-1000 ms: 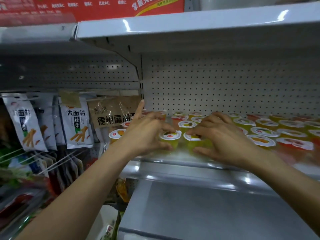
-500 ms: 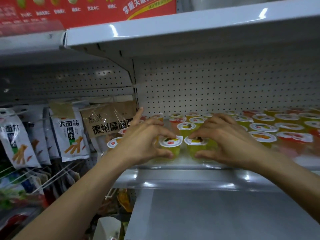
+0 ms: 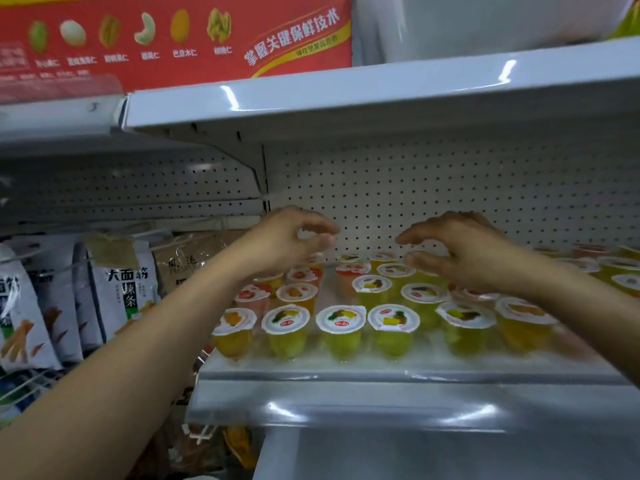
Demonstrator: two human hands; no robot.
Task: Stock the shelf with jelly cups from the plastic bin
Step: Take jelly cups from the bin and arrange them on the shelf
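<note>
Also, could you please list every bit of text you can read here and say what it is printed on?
"掌握关键保鲜技术": red sign above the upper shelf.
"巴旦木仁": under one nut picture on the same sign; the other nut captions are too blurred.
"大面筋" and "辣条": white snack bag hanging at the left.
Brown bag: print blurred and partly hidden, not readable.
Jelly cups: the red lid logo is too small to read.

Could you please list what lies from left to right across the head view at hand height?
White printed snack packets, brown paper snack bag, left hand, right hand, far-right yellow jelly cups.
</note>
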